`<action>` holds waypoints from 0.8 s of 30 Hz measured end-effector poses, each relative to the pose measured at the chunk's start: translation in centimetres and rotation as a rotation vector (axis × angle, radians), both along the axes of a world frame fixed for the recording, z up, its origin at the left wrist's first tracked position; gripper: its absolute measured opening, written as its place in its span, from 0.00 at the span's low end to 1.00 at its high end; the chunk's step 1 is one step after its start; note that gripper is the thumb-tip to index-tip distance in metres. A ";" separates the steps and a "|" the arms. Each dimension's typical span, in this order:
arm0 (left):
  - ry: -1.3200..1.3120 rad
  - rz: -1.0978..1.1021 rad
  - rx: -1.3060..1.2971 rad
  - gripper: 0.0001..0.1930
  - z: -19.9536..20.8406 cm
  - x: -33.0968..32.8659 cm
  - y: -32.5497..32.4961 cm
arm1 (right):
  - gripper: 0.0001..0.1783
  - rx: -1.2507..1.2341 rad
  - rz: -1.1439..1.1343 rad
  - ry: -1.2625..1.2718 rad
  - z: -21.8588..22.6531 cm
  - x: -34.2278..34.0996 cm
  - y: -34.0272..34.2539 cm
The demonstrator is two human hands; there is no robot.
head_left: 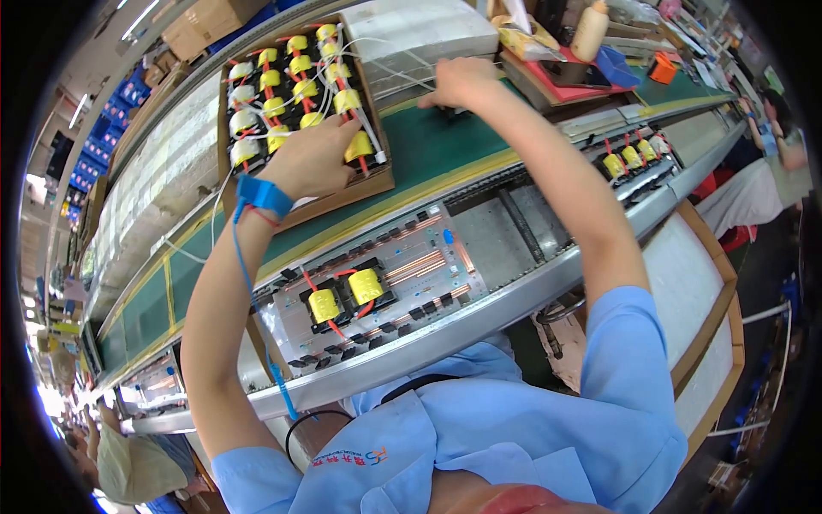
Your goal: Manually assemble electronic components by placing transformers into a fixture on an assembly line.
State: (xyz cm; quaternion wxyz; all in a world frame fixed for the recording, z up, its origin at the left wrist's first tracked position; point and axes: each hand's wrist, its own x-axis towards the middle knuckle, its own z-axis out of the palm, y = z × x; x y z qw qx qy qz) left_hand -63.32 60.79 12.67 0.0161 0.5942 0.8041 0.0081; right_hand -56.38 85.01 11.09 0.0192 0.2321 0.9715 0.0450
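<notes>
My left hand [321, 160], with a blue wrist strap [264, 197], reaches over the near right corner of a cardboard box [387, 163]. Its fingers are bent round a yellow-wrapped transformer [359, 147] there. Rows of similar transformers with red sleeved leads fill the box. My right hand [465, 84] is closed, low over the green belt beyond the rail. A dark piece [447, 113] shows under its fingers, mostly hidden. Nearer to me lies a circuit board [411, 265], carrying two yellow-wrapped transformers [324, 305] and black parts along its edges.
White foam blocks [419, 38] line the far side of the green conveyor belt [411, 141]. At the far right a phone [575, 74] lies on a red surface near a bottle [591, 32]. Another board with transformers [634, 158] sits along the metal rail [411, 338]. White cables trail over the box.
</notes>
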 end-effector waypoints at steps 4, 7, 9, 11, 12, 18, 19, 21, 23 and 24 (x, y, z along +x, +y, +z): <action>-0.057 -0.032 0.068 0.30 0.8 -1.0 -1.4 | 0.40 -0.077 -0.005 -0.094 -0.2 -1.2 -1.0; -0.169 0.013 0.097 0.34 3.6 0.4 -2.5 | 0.38 -0.120 -0.081 -0.150 -1.9 -2.4 -0.2; -0.101 0.042 0.174 0.34 4.8 1.0 -4.2 | 0.36 -0.150 -0.136 -0.167 -3.0 -2.8 1.1; -0.065 0.196 0.154 0.35 6.5 1.9 -7.3 | 0.32 -0.171 -0.175 -0.035 -3.9 -2.8 1.7; -0.094 0.188 0.249 0.35 6.1 1.5 -9.0 | 0.32 -0.167 -0.207 -0.034 -3.5 -2.0 2.9; -0.229 0.542 0.506 0.37 2.8 -1.8 -23.7 | 0.34 -1.614 0.016 0.409 -2.9 1.9 10.1; -0.233 0.666 0.461 0.38 2.6 -1.4 -25.2 | 0.34 -1.856 0.142 0.506 -2.4 3.0 10.6; -0.208 0.682 0.498 0.39 -0.3 -2.4 -28.9 | 0.34 -2.163 0.266 0.720 -1.0 5.1 10.6; -0.187 0.685 0.431 0.40 -2.8 -3.3 -30.9 | 0.33 -2.192 0.196 0.836 0.2 6.1 9.5; -0.149 0.693 0.350 0.40 -3.4 -3.5 -30.9 | 0.30 -2.210 0.155 0.871 0.5 6.2 8.9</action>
